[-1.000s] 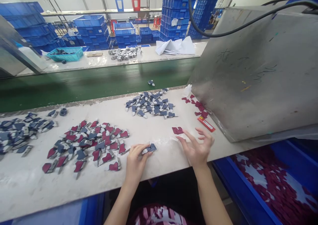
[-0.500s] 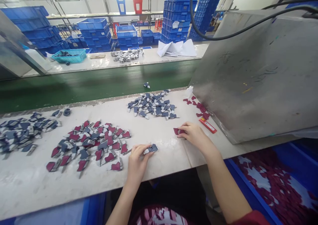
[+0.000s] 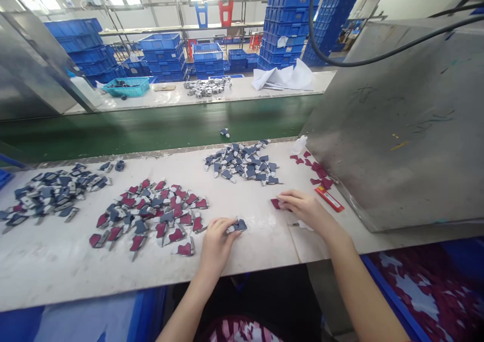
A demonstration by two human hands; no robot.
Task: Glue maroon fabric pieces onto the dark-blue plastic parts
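My left hand (image 3: pixel 218 241) is closed on a small dark blue and light grey part (image 3: pixel 239 225), pinched between thumb and fingers just above the worktable. In my right hand (image 3: pixel 302 208) the fingertips grip a flat maroon piece (image 3: pixel 276 203), its near end covered by the fingers. Below that hand a small white scrap (image 3: pixel 304 225) shows on the table. Left of my left hand spreads a pile of grey parts with maroon and blue faces (image 3: pixel 177 235). Beyond both hands lies a heap of blue and grey parts (image 3: pixel 242 161).
More maroon pieces (image 3: pixel 319 171) and a red packet (image 3: pixel 329 199) lie beside a metal box (image 3: pixel 408 130) at right. Blue-grey parts (image 3: pixel 47 193) cover the far left. Behind the table runs a green conveyor belt (image 3: pixel 151 128). A blue bin (image 3: pixel 393 296) of maroon pieces stands lower right.
The view has swung left, so the scene sits further right. Both hands keep their pieces. A white scrap now shows under my right hand.
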